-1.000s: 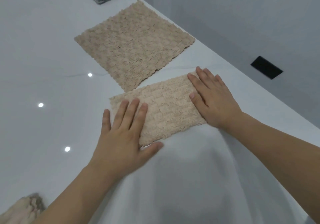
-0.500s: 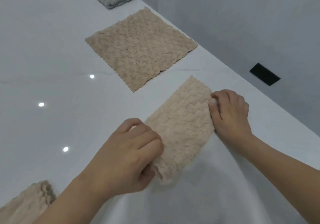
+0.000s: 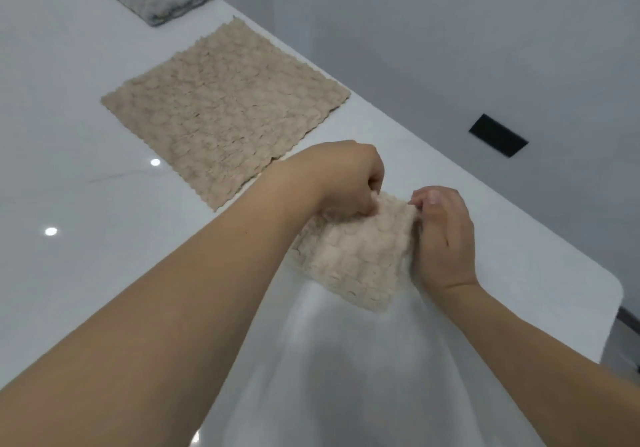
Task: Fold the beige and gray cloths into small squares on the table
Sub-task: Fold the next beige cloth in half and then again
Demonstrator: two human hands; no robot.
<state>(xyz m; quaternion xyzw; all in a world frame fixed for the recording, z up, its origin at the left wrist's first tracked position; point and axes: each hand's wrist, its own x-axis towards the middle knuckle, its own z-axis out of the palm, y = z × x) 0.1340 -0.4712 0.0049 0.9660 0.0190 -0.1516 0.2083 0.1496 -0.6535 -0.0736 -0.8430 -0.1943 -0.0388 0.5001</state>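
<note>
Head view: both hands' fingers pinch the folded beige cloth point(image 3: 356, 256) (no readable writing anywhere).

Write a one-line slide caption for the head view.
Both hands, left hand and right hand, pinch the folded beige cloth beside an unfolded beige cloth.

There is a single view, taken from the person's head and looking forward and steeply down over both bare forearms at the glossy white table point(image 3: 69, 83). It sits close: the curled fingers point(image 3: 375, 173) fall near the frame's middle. Beyond the fingers the table runs up and left; to their right its edge crosses the frame diagonally against a grey wall point(image 3: 485, 31).
</note>
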